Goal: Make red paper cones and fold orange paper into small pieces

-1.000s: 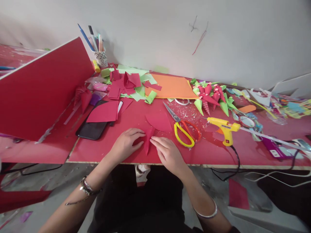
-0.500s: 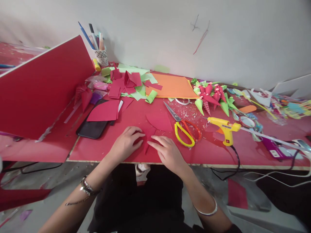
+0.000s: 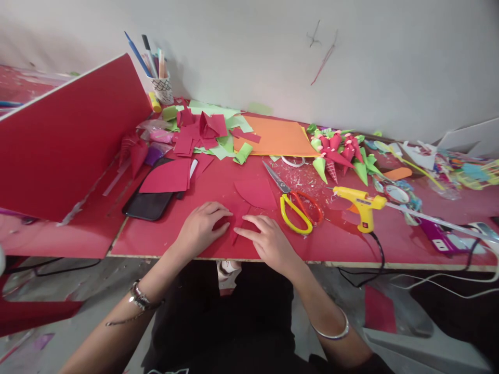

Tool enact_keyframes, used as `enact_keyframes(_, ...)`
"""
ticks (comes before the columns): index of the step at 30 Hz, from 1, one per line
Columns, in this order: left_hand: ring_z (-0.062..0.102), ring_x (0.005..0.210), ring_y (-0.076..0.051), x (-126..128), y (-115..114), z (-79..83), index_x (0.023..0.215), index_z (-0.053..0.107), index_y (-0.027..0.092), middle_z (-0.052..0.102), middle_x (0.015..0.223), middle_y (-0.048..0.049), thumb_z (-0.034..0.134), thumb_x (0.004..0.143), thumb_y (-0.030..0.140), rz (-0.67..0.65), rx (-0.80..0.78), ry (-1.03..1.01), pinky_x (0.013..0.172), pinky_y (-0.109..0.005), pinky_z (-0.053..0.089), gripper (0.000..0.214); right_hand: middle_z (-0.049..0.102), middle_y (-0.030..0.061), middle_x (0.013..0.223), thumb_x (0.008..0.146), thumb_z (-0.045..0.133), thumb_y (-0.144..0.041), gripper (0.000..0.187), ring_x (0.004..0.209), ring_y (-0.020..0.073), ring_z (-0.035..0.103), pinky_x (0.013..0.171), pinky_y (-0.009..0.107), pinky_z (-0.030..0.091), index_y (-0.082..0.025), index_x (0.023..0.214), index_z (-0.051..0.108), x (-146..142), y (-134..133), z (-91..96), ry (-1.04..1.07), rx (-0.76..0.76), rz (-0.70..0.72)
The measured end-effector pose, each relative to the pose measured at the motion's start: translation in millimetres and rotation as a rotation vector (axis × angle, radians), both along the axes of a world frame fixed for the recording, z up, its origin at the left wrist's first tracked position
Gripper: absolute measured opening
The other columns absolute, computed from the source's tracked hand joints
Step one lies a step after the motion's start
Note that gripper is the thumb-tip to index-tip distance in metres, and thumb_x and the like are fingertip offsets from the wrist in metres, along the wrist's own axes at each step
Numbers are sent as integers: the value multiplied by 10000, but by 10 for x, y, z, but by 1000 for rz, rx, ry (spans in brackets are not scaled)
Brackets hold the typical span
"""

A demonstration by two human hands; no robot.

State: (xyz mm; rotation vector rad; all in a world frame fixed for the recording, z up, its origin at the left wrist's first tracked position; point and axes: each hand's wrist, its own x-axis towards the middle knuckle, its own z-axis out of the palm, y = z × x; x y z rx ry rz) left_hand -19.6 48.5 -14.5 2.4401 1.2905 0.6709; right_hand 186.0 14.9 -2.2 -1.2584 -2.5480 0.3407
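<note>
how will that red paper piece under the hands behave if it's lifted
Probably light and floppy: the red paper piece looks thin and lies flat under the left hand and right hand. It likely creases easily, since it already seems folded.

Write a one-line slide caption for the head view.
The left hand and right hand press a red paper piece onto the red table, scissors and a glue gun lying beside them.

Bare forearms. A metal wristwatch (image 3: 139,299) with a thin dangling chain (image 3: 117,322) sits above the left hand (image 3: 200,228); a plain silver bangle (image 3: 331,333) above the right hand (image 3: 268,243). The clothing (image 3: 234,322) is black.
</note>
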Motion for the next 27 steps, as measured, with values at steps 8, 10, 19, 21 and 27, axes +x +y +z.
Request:
enact_keyframes(8, 544, 888, -186, 5, 10, -3, 974, 596, 183, 597, 955, -53, 511, 797, 210, 1, -2, 1, 790, -337, 451, 199, 406, 5, 1269, 796, 421, -20, 479, 1110, 186, 389, 940, 398, 379, -377, 1057, 603, 39, -3, 47, 115, -106, 31)
enact_keyframes(10, 544, 888, -187, 1, 12, -2, 972, 597, 183, 598, 951, -53, 511, 796, 207, 2, -3, -1, 790, -338, 451, 197, 389, 1, 1286, 795, 414, -13, 485, 1127, 188, 375, 950, 408, 368, -378, 1050, 607, 47, -3, 59, 128, -131, 38)
enact_keyframes(19, 548, 887, -188, -1, 12, 17, 962, 599, 179, 600, 952, -54, 520, 789, 204, -3, -9, -1, 797, -339, 449, 192, 466, 34, 1207, 816, 376, -29, 431, 1117, 151, 419, 958, 353, 380, -282, 1098, 582, 57, -2, 79, 275, -190, 2)
enact_keyframes(21, 550, 881, -188, 0, 9, 11, 961, 600, 179, 601, 945, -54, 519, 790, 206, 1, -7, -7, 790, -338, 452, 191, 470, 48, 1195, 807, 392, -32, 419, 1110, 161, 422, 947, 349, 385, -264, 1096, 587, 41, -10, 53, 249, -155, -6)
enact_keyframes(27, 551, 882, -191, -3, 9, -4, 955, 601, 177, 602, 940, -55, 522, 788, 200, -3, 6, -15, 787, -342, 454, 186, 435, 33, 1228, 777, 403, -6, 501, 1113, 189, 399, 928, 389, 382, -339, 1108, 579, 29, -53, 31, 126, -101, 41)
